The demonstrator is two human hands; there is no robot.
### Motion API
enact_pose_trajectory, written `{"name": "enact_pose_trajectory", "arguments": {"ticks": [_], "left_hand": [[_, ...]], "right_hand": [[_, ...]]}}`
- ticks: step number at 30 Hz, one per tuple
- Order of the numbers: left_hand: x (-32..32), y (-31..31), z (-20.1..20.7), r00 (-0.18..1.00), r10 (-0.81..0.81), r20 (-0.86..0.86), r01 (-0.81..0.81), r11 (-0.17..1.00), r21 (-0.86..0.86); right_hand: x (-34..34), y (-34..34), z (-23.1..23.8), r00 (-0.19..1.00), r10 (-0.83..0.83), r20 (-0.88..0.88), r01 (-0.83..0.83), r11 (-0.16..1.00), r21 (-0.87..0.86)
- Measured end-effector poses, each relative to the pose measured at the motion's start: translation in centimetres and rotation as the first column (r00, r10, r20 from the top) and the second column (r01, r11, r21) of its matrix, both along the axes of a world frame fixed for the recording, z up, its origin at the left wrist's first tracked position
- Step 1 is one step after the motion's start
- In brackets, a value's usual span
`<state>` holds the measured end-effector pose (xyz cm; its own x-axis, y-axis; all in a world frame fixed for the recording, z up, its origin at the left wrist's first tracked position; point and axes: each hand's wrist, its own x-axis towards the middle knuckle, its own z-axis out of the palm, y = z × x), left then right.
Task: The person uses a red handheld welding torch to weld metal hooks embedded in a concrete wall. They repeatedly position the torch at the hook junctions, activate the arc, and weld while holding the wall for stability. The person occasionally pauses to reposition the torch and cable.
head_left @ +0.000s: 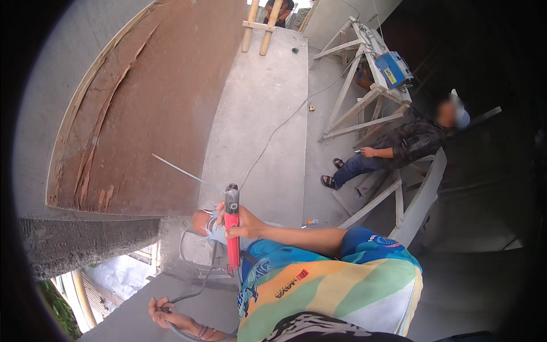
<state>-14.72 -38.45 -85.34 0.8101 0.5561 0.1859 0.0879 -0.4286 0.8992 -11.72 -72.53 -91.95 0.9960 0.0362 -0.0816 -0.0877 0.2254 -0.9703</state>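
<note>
My right hand is closed round a red electrode holder with a dark, worn head. A thin grey welding rod sticks out of that head toward the upper left, its far end in front of the brown board. Lower left, the fingers of my left hand curl round a dark grey cable. This cable loops near my lap and seems to run to the holder's lower end. My bent knee, in torn light-blue jeans, shows just left of the holder.
A large brown plywood sheet with a split edge stands at left. A cable crosses the concrete floor past a small yellow item. At right, a person leans by wooden trestles bearing a blue machine. Another person is behind a ladder.
</note>
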Motion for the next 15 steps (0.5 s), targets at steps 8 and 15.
{"name": "enact_pose_trajectory", "arguments": {"ticks": [8, 15], "left_hand": [[10.7, -11.4, 0.4, 0.956, -0.281, 0.088, 0.290, 0.951, -0.111], [25.6, -32.6, 1.6, 0.950, -0.282, 0.130, 0.308, 0.909, -0.280]], "right_hand": [[2.8, -10.9, 0.1, 0.890, -0.454, -0.049, 0.456, 0.887, 0.068], [5.6, -29.4, -2.3, 0.523, -0.803, -0.287, 0.843, 0.537, 0.035]]}}
